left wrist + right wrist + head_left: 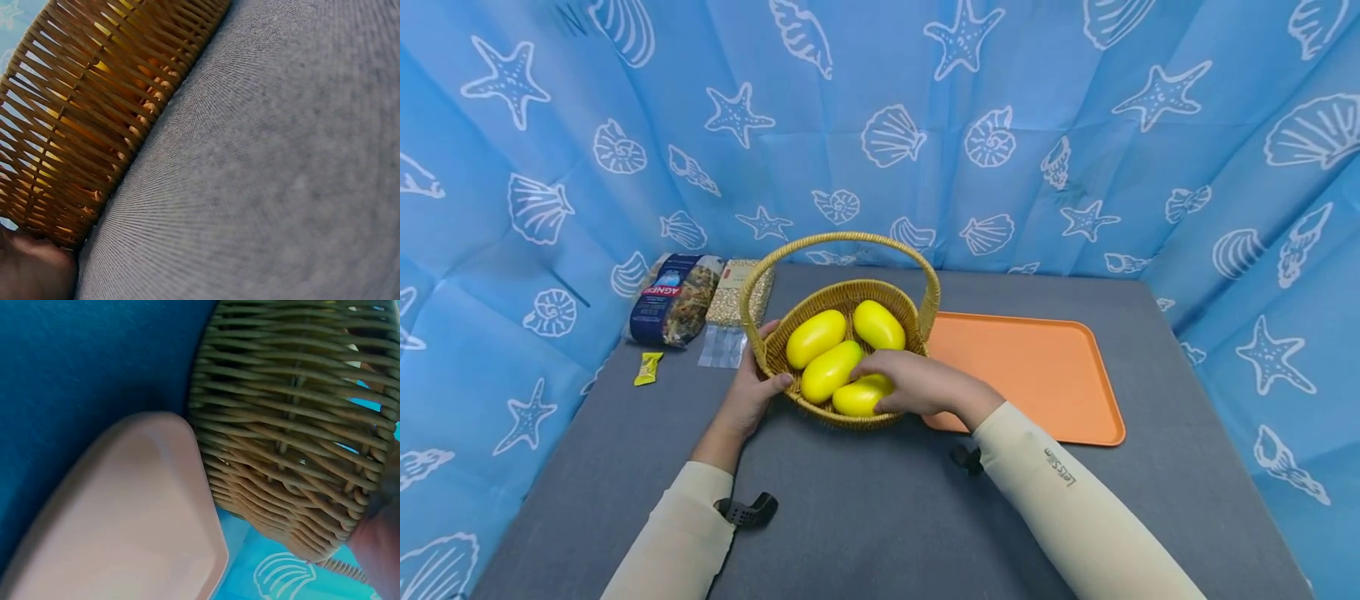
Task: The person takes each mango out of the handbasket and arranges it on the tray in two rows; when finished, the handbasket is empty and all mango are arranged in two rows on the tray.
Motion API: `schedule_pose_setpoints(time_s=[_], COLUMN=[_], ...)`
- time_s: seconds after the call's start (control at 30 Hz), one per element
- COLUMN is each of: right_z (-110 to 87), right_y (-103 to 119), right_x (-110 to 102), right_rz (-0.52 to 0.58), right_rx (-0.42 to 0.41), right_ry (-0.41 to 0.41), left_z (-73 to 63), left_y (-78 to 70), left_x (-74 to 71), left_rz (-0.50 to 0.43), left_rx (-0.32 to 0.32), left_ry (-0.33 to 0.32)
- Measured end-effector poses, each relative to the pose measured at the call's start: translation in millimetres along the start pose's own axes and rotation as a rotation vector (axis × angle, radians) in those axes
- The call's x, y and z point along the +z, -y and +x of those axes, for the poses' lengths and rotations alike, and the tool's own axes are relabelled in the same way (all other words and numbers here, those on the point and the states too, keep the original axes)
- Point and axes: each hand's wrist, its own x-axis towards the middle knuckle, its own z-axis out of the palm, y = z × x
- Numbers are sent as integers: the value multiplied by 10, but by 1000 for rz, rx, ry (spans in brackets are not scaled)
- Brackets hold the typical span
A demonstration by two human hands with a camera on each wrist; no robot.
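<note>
A wicker basket [850, 421] with a tall arched handle [842, 237] stands mid-table, holding several smooth yellow mangoes [827, 371]. My left hand [752, 392] grips the basket's left side, thumb over the near rim. In the left wrist view, part of that hand [37, 265] shows against the woven wall [106, 106]. From the right, my right hand [917, 383] reaches over the rim and grasps the nearest mango [853, 397], with thumb and fingers on either side of it. The right wrist view shows the basket's outer weave [287, 425] and a blurred edge of that hand [381, 550].
An orange tray [1022, 375] lies to the right, its edge close beside the basket. At back left are a blue pasta bag [673, 300] and a clear packet of grains [737, 296]. A small yellow wrapped packet [648, 368] lies before them. A blue shell-print curtain [880, 133] hangs behind.
</note>
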Motion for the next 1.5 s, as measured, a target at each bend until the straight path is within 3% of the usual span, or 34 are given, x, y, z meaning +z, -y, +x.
schedule_pose_setpoints(time_s=[0.3, 0.53, 0.93, 1.5], right_z=[109, 86, -107, -460], right_y=[14, 0, -43, -18], right_x=[-37, -57, -17, 195], right_rz=[-38, -37, 131, 220], right_rx=[48, 53, 46, -113], right_ry=[117, 106, -161, -575], left_z=[-2, 2, -16, -11], left_y=[0, -2, -29, -36], left_x=[21, 43, 37, 27], left_rz=[38, 41, 39, 33], left_rx=[-35, -40, -33, -24], left_ry=[-16, -19, -14, -14])
